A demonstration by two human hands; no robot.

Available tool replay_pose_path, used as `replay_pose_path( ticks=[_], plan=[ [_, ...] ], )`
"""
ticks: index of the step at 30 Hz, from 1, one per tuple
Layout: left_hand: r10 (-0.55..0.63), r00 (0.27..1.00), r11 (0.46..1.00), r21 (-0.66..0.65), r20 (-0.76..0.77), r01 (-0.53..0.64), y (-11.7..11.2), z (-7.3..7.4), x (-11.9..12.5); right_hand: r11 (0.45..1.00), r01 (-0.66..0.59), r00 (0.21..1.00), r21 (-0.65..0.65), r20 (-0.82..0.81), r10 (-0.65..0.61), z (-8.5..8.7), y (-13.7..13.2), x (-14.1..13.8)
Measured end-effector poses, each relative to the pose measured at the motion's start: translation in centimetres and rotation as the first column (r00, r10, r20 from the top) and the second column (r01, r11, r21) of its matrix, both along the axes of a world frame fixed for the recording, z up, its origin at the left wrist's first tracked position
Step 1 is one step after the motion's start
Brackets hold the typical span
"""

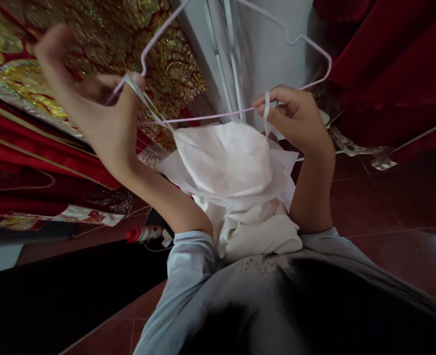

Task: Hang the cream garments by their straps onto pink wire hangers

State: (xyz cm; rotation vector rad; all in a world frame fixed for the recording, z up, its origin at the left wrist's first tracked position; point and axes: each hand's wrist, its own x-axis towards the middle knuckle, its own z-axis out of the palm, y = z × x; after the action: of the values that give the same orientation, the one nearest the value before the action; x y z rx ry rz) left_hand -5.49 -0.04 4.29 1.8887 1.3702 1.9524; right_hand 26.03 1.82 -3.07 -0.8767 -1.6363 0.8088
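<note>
Garment [225,162], white, below and between left hand [109,116] and right hand [295,116].

1. No readable text, brands or numbers.
2. Pale patches [253,264] on shirt [236,283], 5 o'clock: small dark characters, too blurred to read.
3. Red-topped bottle [149,233], 8 o'clock: nothing legible.

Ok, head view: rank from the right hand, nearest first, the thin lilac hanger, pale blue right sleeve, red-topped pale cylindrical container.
1. Thin lilac hanger, held in the right hand.
2. Pale blue right sleeve, below, same arm.
3. Red-topped pale cylindrical container, lower left.
</note>
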Motion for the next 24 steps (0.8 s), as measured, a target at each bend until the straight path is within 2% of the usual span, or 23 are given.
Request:
replay_pose_path(
  ticks=[1,3,5,6,9,11,13,16,18,21,24],
  plan=[
    [-0.014,0.998,1.0,-0.025,-0.063,0.012,0.2,1.0,0.4,1.0,-0.005,1.0,0.003,0.011,0.005,0.1,-0.1,0.0],
    [-0.047,0.996,0.992,-0.124,-0.074,0.038,0.4,2.3,1.2,0.998,0.043,0.999,0.047,0.024,-0.044,0.1,-0.2,0.0],
    [-0.1,0.995,0.963,-0.253,0.005,0.098,0.6,2.7,1.7,0.987,0.121,0.992,0.106,0.024,-0.124,0.1,-0.2,0.1],
    [-0.108,0.992,0.945,-0.304,0.061,0.122,0.8,2.4,1.7,0.981,0.149,0.988,0.128,0.03,-0.154,0.0,-0.1,0.2],
    [-0.001,0.962,0.936,-0.339,0.275,0.098,1.2,-0.3,1.2,0.969,0.19,0.976,0.155,0.079,-0.204,-0.3,0.2,0.5],
    [0.104,0.887,0.95,-0.31,0.449,0.046,1.5,-2.8,1.2,0.97,0.182,0.974,0.163,0.105,-0.201,-0.5,0.5,0.6],
    [0.079,0.809,0.943,-0.306,0.583,0.128,1.7,-5.1,1.9,0.968,0.177,0.976,0.176,0.095,-0.196,-0.7,0.7,0.5],
    [0.0,0.628,0.958,-0.179,0.779,0.222,2.2,-7.5,3.8,0.962,0.188,0.978,0.198,0.056,-0.202,-0.9,0.8,0.2],
    [-0.066,0.57,0.937,-0.146,0.819,0.317,2.5,-8.3,4.5,0.96,0.183,0.98,0.211,0.042,-0.196,-1.0,0.8,-0.1],
    [-0.152,0.583,0.879,-0.161,0.798,0.449,2.2,-8.5,4.3,0.957,0.185,0.983,0.225,-0.029,-0.183,-1.6,1.8,0.4],
    [-0.178,0.618,0.88,-0.156,0.766,0.448,0.8,-7.8,4.0,0.906,0.341,0.933,0.251,-0.208,-0.294,-3.0,4.6,3.0]
  ],
)
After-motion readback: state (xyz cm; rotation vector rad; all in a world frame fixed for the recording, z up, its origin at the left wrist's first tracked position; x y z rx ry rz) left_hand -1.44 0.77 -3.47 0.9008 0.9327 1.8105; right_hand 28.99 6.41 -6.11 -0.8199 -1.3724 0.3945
